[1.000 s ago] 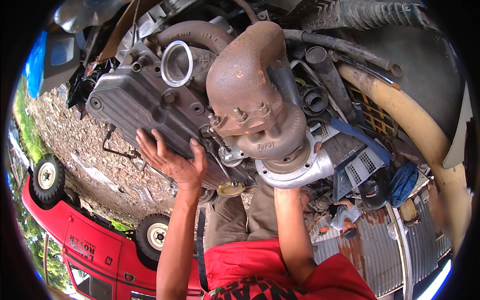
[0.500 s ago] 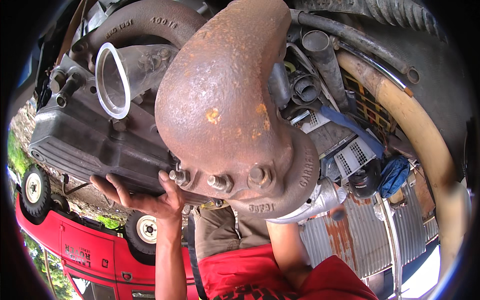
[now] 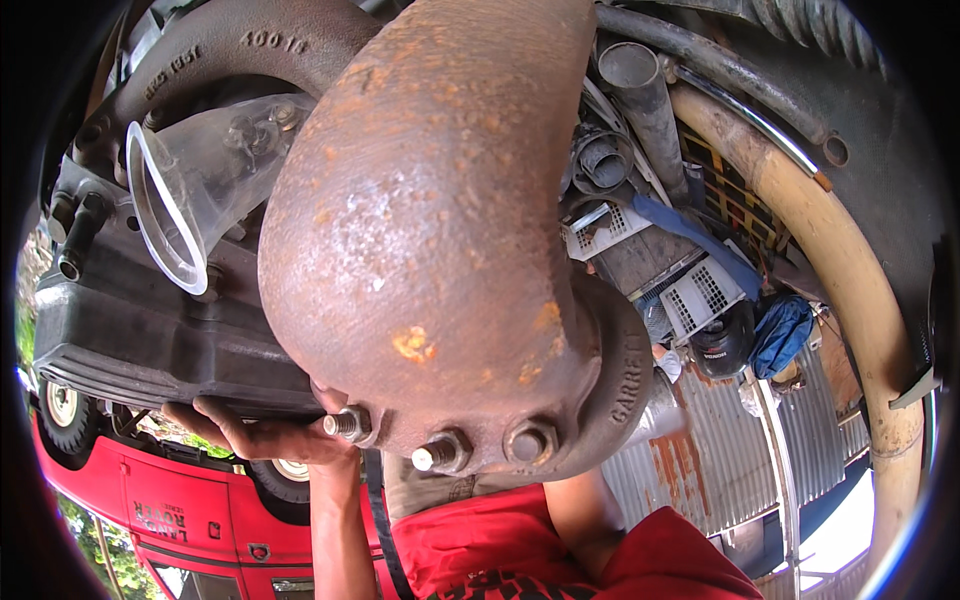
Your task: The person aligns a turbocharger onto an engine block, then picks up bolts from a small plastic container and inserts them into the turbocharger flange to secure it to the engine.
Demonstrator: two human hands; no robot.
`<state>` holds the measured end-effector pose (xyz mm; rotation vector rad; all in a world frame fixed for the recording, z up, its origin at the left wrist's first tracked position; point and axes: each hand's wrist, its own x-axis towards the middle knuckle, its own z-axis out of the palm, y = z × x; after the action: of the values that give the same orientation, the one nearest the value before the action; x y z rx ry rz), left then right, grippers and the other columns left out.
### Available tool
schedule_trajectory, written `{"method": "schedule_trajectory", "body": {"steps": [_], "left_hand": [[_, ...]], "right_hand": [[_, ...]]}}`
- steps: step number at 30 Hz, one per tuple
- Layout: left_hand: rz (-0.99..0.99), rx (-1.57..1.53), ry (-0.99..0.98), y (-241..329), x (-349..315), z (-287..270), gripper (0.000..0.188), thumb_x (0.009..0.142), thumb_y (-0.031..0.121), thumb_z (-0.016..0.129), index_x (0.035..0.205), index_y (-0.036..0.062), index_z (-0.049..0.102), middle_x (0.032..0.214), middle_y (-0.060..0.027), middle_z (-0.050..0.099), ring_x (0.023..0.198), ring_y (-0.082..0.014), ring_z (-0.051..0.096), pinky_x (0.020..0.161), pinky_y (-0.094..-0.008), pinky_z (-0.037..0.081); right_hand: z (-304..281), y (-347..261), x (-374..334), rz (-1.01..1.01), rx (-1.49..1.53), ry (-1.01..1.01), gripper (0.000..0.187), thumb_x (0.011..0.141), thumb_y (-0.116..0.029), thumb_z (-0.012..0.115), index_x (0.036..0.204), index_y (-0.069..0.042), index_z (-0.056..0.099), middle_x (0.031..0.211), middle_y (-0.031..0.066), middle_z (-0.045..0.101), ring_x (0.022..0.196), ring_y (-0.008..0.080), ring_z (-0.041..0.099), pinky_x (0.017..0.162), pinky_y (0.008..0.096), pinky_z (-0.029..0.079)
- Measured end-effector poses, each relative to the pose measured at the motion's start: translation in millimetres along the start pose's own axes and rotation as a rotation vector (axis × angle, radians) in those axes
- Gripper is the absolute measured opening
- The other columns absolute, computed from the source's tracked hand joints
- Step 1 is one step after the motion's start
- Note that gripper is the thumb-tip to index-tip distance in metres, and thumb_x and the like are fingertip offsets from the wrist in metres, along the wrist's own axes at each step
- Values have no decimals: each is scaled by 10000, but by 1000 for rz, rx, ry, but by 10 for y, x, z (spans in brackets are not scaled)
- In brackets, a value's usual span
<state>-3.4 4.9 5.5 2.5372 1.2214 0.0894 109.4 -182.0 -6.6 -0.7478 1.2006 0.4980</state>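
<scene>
Main component: we see a rusted cast elbow (image 3: 420, 230) filling the centre, bolted to a round turbocharger housing (image 3: 618, 345); its upper end runs out of view.
Flange fasteners: we count three along the elbow's lower edge, at least two of them threaded studs with nuts (image 3: 445, 452).
Left hand: we find the left hand (image 3: 275, 435) at the near edge of the ribbed valve cover (image 3: 170, 340), fingers extended and somewhat spread, with nothing pinched; it appears to rest on the cover, though contact is not certain.
Right hand: we cannot tell its state; only the right forearm (image 3: 582, 510) shows, running up behind the turbocharger housing.
Adjacent parts: left of the elbow we note a clear plastic funnel (image 3: 165, 210) with a pale rim and, above it, a curved cast pipe (image 3: 240, 50).
Surroundings: we see a bamboo pole (image 3: 850, 300) at right and a red vehicle (image 3: 190, 500) at lower left.
Step in hand: we judge this to be close handling or inspection of the turbocharger housing and elbow, the left hand bracing.
Next move: in our judgement it calls for steady support from below and a clear view of the flange.
</scene>
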Motion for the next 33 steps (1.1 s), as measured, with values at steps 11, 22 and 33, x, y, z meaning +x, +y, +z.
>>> {"method": "schedule_trajectory", "body": {"steps": [11,22,33], "left_hand": [[22,47,40,-95,-3,8,1019,791,691,598,1469,54,183,1513,-293,88,1424,-435,107,1127,-610,184],[40,-3,94,-25,16,76,988,802,635,612,1468,45,183,1522,-284,110,1428,-429,119,1132,-586,162],[95,-133,118,22,28,74,834,780,158,659,1462,-1,207,1540,-255,115,1452,-385,79,1163,-517,81]], "right_hand": [[39,-87,-46,-5,9,-8,562,967,-502,352,1340,-100,473,1369,123,480,1268,283,449,1080,466,346],[39,-263,72,-2,-29,-117,554,968,-499,355,1334,-101,477,1361,122,485,1259,281,456,1075,463,352],[5,-260,160,24,-26,-200,547,969,-496,358,1327,-102,481,1352,120,491,1249,278,464,1070,460,358]]}}
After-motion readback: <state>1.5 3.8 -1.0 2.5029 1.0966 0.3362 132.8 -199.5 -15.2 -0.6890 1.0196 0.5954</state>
